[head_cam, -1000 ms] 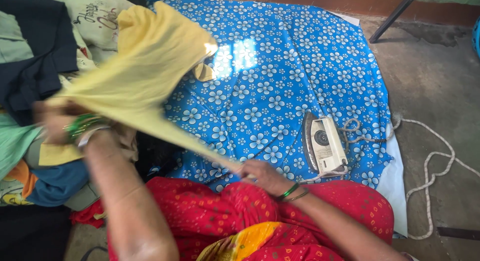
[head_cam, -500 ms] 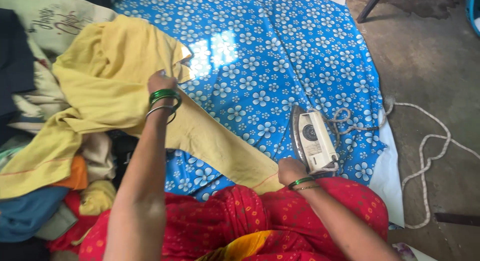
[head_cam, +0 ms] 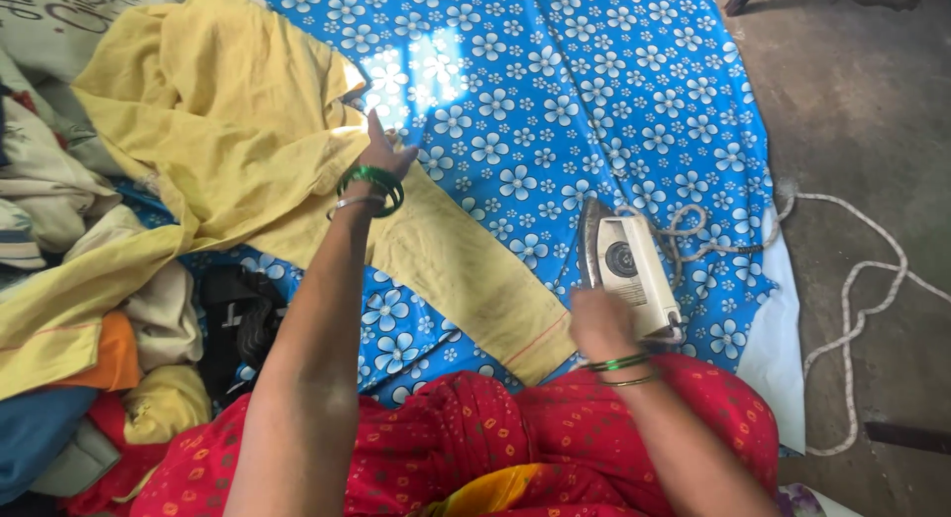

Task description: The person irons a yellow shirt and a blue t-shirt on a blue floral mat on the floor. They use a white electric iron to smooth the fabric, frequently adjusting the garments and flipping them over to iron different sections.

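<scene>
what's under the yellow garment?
The yellow garment lies partly on the blue flowered sheet and partly over the clothes pile at the left. The left hand presses on it. What the pile holds beneath it is covered.

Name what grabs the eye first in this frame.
The blue flower-print sheet spread over the floor dominates, with a yellow garment laid across its left side. The left hand rests on the garment at centre, and the right hand is at the white electric iron lying on its side at lower right.
</scene>
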